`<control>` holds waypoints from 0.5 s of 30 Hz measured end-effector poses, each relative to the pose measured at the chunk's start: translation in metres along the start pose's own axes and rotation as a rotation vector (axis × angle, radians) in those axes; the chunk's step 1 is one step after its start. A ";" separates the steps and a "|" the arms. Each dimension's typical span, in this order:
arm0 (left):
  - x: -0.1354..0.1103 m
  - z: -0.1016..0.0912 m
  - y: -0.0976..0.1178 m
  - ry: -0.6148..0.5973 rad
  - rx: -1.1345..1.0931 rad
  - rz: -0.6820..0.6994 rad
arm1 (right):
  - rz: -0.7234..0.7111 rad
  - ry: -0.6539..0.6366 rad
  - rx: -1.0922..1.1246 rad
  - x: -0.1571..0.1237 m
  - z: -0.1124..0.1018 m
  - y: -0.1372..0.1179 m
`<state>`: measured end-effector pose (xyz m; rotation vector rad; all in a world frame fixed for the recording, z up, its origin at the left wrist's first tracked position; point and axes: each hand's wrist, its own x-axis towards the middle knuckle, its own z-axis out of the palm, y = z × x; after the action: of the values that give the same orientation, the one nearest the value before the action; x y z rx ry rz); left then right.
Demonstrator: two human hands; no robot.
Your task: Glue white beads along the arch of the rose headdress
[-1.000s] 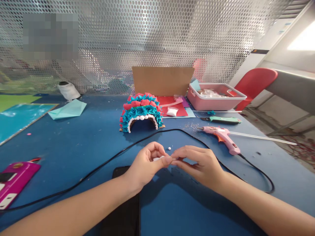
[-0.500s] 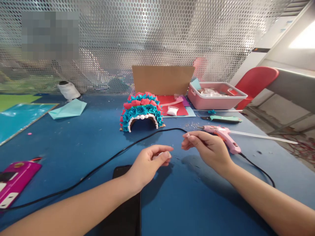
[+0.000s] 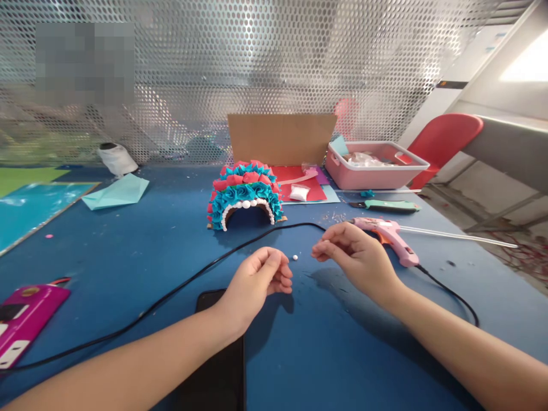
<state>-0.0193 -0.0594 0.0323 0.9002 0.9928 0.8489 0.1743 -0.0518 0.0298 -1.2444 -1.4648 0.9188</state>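
Note:
My left hand [image 3: 261, 279] is held over the table, thumb pressed to the curled index finger; whatever may be in that pinch is hidden. Just beyond its fingertips, a small white bead [image 3: 295, 257] shows between my two hands. My right hand [image 3: 353, 248] is also closed, thumb and fingertips together, and I cannot make out anything in them. Past both hands stands an arch [image 3: 246, 191] covered in red and blue paper flowers, with white beads along its front edge. Close behind my right hand lies a pink glue gun [image 3: 387, 231] with a clear glue stick in it.
A black cord [image 3: 188, 279] crosses the table. Under my left forearm lies a dark phone [image 3: 214, 365]. At the back are a pink basket [image 3: 372, 180], a cardboard sheet [image 3: 280, 138] and a green-handled cutter [image 3: 391, 206]. A magenta device [image 3: 36, 319] lies at left.
My left hand has turned and its fingers have drawn in. The white bead now shows beyond them. My right hand has shifted slightly left, its fingers still together.

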 end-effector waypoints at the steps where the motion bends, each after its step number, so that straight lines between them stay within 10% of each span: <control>1: 0.000 0.000 0.000 -0.003 -0.002 -0.001 | -0.003 0.007 0.012 0.000 0.000 0.000; 15: 0.000 -0.002 -0.001 -0.063 -0.020 -0.030 | -0.005 0.026 -0.080 -0.001 -0.002 0.002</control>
<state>-0.0215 -0.0592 0.0310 0.8882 0.9393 0.7993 0.1770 -0.0525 0.0280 -1.3057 -1.4957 0.8447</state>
